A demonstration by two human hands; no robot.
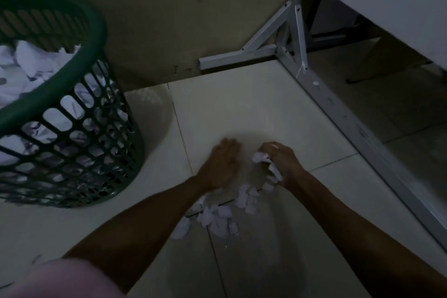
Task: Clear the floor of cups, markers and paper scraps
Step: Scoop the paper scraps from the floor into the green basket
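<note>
Pink sleeve (60,278) blurred; right hand (280,164) grips paper scraps (225,213), blurred left hand (221,164) spread flat

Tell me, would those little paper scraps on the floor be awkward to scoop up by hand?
Probably fiddly. The paper scraps are small, thin and scattered loosely, so they would likely slide on the smooth tiled floor when pushed. They look very light and crumple easily: the right hand already holds a bunched wad. Some may slip out between the fingers.

Two bare forearms reach out, no sleeves or jewellery visible, with a pink garment (60,280) at lower left.
</note>
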